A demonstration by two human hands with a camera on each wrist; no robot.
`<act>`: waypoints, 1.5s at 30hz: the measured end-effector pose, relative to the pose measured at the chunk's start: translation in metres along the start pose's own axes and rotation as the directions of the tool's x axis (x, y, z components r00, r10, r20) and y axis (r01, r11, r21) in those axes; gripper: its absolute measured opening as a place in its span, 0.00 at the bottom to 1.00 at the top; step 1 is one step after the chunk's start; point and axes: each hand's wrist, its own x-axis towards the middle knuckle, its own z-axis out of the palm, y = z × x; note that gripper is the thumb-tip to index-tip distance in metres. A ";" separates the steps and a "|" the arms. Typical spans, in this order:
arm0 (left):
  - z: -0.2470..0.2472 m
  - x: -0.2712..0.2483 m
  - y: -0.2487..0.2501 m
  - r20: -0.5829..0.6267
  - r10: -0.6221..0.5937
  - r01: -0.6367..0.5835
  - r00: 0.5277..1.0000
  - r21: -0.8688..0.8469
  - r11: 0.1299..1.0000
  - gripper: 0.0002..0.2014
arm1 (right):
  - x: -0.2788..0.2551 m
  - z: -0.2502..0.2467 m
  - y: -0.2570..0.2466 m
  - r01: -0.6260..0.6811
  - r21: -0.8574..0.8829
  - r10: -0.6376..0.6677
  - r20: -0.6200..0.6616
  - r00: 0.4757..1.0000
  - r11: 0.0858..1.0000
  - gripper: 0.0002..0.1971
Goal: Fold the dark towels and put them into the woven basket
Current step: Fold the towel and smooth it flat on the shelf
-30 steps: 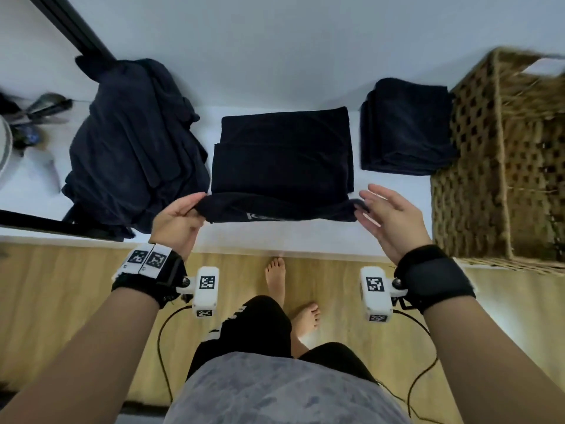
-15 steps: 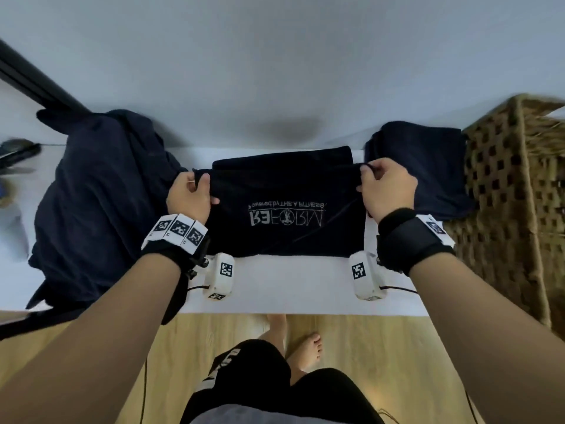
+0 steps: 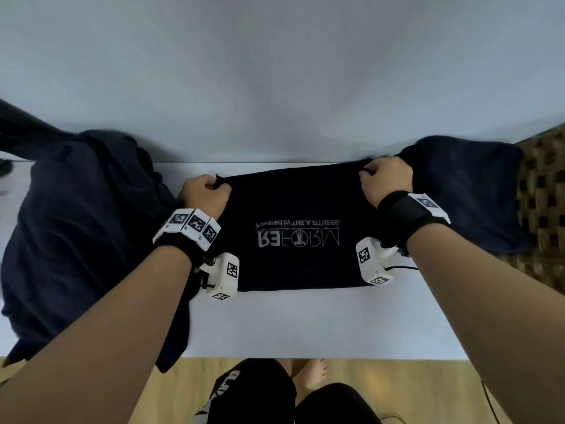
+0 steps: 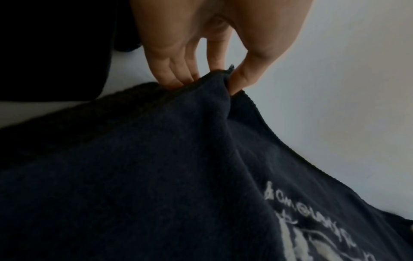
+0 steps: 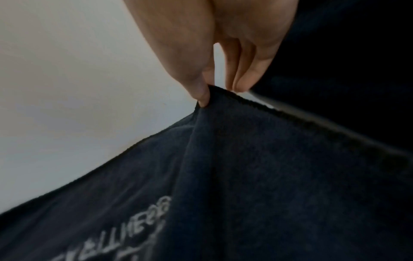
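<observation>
I had the towel (image 3: 293, 234) lying flat on the white worktop (image 3: 305, 325), its pale printed lettering facing up and reading upside down from my side. My left hand (image 3: 204, 195) pinched the far left corner between thumb and fingers; in the left wrist view the fingers (image 4: 172, 74) sat behind the hem and the thumb pressed on the front of it, the cloth bunched up into a small peak. My right hand (image 3: 385, 182) pinched the far right corner in the same way, thumb on one side of the hem and fingers (image 5: 245, 77) on the other. The towel stretched between the two hands along its far edge, close to the wall, and its near edge lay on the worktop below my wrists. A heap of dark cloth (image 3: 79, 234) lay just left of my left hand, spilling over the worktop's front edge. A folded stack of dark towels (image 3: 464, 191) sat just right of my right hand, with the woven basket (image 3: 544, 203) against its far side.
</observation>
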 end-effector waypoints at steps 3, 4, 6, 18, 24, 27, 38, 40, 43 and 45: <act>0.002 -0.003 0.001 0.028 -0.042 0.044 0.999 -0.091 0.995 0.01 | 0.003 0.005 -0.004 -0.052 0.060 0.052 0.011 0.999 0.997 0.13; 0.001 -0.004 0.000 0.028 -0.044 0.047 0.999 -0.130 0.990 0.02 | 0.002 0.006 -0.003 -0.069 0.078 0.069 0.002 0.998 0.995 0.14; -0.002 -0.008 -0.003 0.012 -0.056 0.057 0.998 -0.205 0.977 0.02 | -0.001 0.007 -0.002 -0.082 0.117 0.085 -0.022 0.996 0.990 0.14; -0.045 -0.115 -0.010 -0.183 0.005 -0.118 0.983 -0.614 0.780 0.02 | -0.136 -0.063 0.025 0.148 0.364 -0.007 -0.361 0.933 0.920 0.09; -0.117 -0.186 0.002 -0.266 0.150 -0.299 0.952 -0.713 0.634 0.04 | -0.210 -0.110 0.041 0.298 0.453 -0.047 -0.487 0.872 0.841 0.06; -0.157 -0.213 0.013 -0.314 0.217 -0.381 0.924 -0.717 0.584 0.03 | -0.235 -0.138 0.047 0.363 0.454 -0.074 -0.538 0.840 0.814 0.06; -0.220 -0.273 0.032 -0.508 0.256 -0.558 0.822 -0.630 0.541 0.03 | -0.284 -0.198 0.054 0.522 0.367 -0.186 -0.654 0.734 0.770 0.06; -0.221 -0.275 0.032 -0.522 0.221 -0.550 0.824 -0.646 0.529 0.05 | -0.286 -0.199 0.053 0.536 0.359 -0.193 -0.665 0.721 0.764 0.04; -0.220 -0.274 0.028 -0.510 0.229 -0.544 0.829 -0.644 0.538 0.07 | -0.290 -0.200 0.053 0.549 0.366 -0.201 -0.666 0.719 0.751 0.03; -0.220 -0.272 0.025 -0.497 0.265 -0.552 0.827 -0.626 0.550 0.06 | -0.288 -0.198 0.054 0.556 0.385 -0.186 -0.675 0.714 0.737 0.03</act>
